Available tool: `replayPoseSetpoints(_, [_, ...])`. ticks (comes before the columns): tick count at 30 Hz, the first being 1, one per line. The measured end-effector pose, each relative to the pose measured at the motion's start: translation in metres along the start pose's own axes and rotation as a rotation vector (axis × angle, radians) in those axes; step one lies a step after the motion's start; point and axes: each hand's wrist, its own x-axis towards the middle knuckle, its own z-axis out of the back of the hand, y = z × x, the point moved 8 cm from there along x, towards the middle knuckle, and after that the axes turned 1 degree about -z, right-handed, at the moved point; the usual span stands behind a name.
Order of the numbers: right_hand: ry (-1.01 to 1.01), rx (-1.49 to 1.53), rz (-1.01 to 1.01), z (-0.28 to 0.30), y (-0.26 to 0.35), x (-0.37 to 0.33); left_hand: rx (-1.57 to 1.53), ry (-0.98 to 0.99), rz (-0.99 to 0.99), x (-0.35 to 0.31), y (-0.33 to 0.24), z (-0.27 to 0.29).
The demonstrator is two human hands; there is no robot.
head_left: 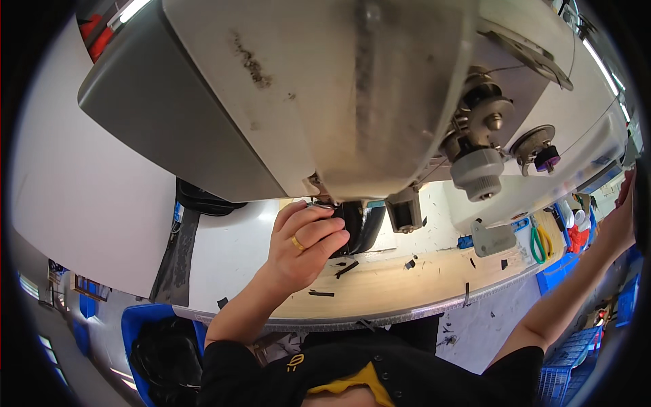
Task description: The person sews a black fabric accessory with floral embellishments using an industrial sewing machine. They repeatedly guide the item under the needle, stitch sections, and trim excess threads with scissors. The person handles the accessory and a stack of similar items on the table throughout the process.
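A large white and grey sewing machine [325, 88] fills the upper part of the head view. Under its head, by the needle area, my left hand [305, 237] has its fingers bent and pressed together at a black, curved, glossy workpiece [369, 227]. A ring is on one finger. The machine head hides the far part of the workpiece, and a bit of metal shows at my fingertips. My right arm stretches to the far right, where my right hand [618, 214] is at a dark rounded part [640, 203] at the machine's end; its fingers are mostly hidden.
Black scraps [347, 269] lie scattered on the pale worktable [400, 278]. Green-handled scissors [538, 244] rest at its right side. A blue bin [146, 315] with black pieces stands lower left, another black piece [207, 198] lies behind, and a blue basket [573, 356] stands lower right.
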Motion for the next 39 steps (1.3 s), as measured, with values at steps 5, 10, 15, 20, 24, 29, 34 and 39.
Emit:
replayPoseSetpoints(5, [0.857,0.42,0.415,-0.121,0.143,-0.219,0.011,-0.032,0.014,-0.01,0.003,0.001])
replayPoseSetpoints(10, [0.909,0.325,0.417,-0.18,0.144,-0.307,0.04,-0.046,0.002,-0.002,0.004,-0.001])
replayPoseSetpoints(15, [0.859,0.402,0.411,-0.185,0.138,-0.309,0.148,-0.053,0.034,0.001,0.003,0.002])
replayPoseSetpoints(20, [0.897,0.457,0.367,-0.183,0.138,-0.312,0.17,-0.046,0.032,-0.002,-0.001,0.005])
replayPoseSetpoints(24, [0.911,0.42,0.379,-0.186,0.136,-0.311,0.202,-0.038,0.022,0.001,0.003,0.003])
replayPoseSetpoints(29, [0.908,0.391,0.373,-0.189,0.139,-0.306,0.226,-0.054,0.033,-0.002,0.009,0.001])
replayPoseSetpoints(34, [0.919,0.376,0.356,-0.191,0.134,-0.309,0.213,-0.055,0.035,-0.005,0.008,0.003])
replayPoseSetpoints(39, [0.907,0.36,0.34,-0.198,0.13,-0.307,0.223,-0.088,0.047,-0.005,0.013,0.003])
